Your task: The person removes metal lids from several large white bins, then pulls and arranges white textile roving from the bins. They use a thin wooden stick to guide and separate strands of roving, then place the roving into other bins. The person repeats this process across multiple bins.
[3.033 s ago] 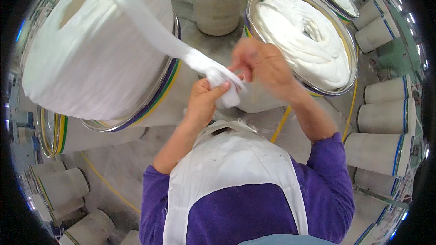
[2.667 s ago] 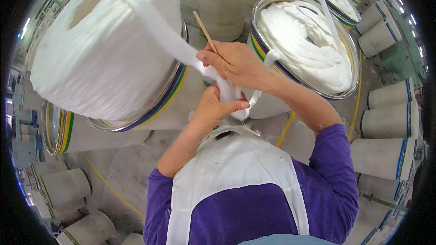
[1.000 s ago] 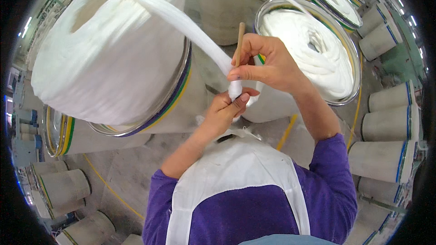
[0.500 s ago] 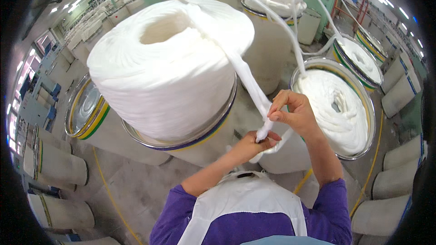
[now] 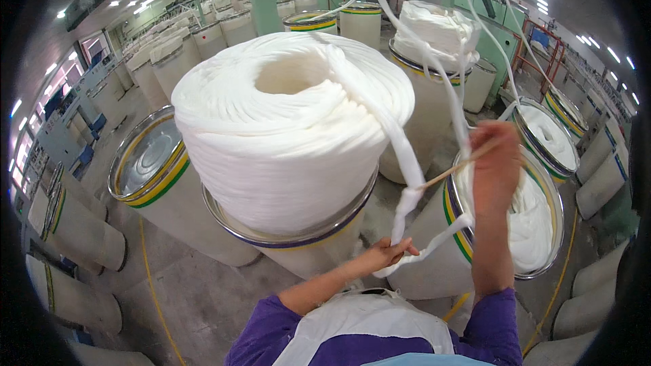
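I am pinching the soft white fibre strand (image 5: 407,163) with my left hand (image 5: 390,254), just beside the big white coil (image 5: 291,129). My right hand (image 5: 495,169) is gripping a thin wooden stick (image 5: 451,171), fingers closed. Too much tension could part the loose strand.

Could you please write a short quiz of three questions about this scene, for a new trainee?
1. True or false: the left hand pinches the white fibre strand below the knot.
2. What does the right hand hold? A) scissors B) a thin wooden stick C) a brush
3. Fill in: the strand runs down from the top of the big white ____ heaped on the nearest can.

Key: 1 true; 2 B; 3 coil.
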### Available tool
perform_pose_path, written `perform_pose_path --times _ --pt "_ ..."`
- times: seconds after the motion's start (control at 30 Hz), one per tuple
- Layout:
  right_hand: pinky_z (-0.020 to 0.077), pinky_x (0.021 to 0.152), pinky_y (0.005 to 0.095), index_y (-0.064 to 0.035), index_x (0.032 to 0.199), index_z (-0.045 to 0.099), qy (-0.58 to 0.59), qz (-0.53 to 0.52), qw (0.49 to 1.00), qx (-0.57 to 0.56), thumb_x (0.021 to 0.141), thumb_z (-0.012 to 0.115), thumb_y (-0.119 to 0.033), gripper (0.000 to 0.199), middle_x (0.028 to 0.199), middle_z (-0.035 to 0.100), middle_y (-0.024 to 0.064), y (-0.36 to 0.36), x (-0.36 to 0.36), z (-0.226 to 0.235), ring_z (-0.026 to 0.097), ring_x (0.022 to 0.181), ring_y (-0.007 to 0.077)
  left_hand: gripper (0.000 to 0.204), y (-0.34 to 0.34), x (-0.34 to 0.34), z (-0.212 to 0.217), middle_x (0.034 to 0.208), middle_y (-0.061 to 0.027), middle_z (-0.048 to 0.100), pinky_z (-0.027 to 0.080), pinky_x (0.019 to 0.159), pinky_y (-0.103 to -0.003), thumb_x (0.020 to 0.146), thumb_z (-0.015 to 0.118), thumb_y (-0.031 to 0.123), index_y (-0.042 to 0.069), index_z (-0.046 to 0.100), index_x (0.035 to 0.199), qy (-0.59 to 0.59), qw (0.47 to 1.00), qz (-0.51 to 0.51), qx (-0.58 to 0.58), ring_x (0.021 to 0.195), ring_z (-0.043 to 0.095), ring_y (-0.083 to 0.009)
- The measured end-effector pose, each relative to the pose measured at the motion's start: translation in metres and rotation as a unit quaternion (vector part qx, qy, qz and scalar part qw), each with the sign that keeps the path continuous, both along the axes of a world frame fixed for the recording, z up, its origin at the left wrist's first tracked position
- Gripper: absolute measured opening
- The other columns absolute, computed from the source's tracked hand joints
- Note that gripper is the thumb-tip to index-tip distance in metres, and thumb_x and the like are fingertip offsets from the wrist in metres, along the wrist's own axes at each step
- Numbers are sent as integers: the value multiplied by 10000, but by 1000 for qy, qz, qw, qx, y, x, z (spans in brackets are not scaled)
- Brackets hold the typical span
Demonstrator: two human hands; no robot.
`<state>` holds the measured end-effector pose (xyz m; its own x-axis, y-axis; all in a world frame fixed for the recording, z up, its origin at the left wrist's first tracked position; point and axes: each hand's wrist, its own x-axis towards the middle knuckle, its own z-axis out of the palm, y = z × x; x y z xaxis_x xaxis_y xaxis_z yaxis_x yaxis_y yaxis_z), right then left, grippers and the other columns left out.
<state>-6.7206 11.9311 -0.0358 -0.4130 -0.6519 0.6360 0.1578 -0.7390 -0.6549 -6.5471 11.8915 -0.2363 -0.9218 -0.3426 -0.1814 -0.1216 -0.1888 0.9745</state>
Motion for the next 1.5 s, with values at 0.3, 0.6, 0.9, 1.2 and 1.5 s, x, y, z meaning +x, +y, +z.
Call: perform_pose_path --times 0.3,0.6,0.9,1.2,1.5 --pt "452 636 255 -25 1010 613 261 -145 923 242 983 477 -262 275 967 632 79 55 1 -120 554 700 121 377 -13 10 -45 563 67 337 195 456 -238 1003 461 377 58 656 1053 63 988 3 143 491 272 -52" --pt "501 668 356 -76 1154 596 195 -61 772 601 1006 362 -453 467 866 684 78 144 -8 -251 634 682 195 393 -38 31 -157 851 -2 558 421 652 -276 870 668 159 11 539 1210 68 986 86 129 721 512 -127" --pt "506 673 352 -59 1093 614 41 -343 718 604 999 399 -439 447 832 682 98 355 -70 -253 652 718 226 346 36 -17 -323 906 -59 627 482 720 -330 822 701 190 18 575 1095 -256 924 -234 -159 799 599 -200" --pt "493 721 417 -92 1036 603 8 -431 679 594 996 390 -458 425 838 680 71 522 -153 -263 655 796 279 236 184 -232 -391 817 -95 651 504 715 -369 810 690 239 32 642 914 -288 888 -293 -206 757 628 -225" --pt "450 911 465 -108 1178 622 13 -432 469 770 962 410 -457 462 1150 644 154 677 -317 -427 599 1054 360 220 300 -454 -476 754 -120 672 523 701 -406 790 678 269 50 690 780 -285 911 -254 -158 725 653 -251"
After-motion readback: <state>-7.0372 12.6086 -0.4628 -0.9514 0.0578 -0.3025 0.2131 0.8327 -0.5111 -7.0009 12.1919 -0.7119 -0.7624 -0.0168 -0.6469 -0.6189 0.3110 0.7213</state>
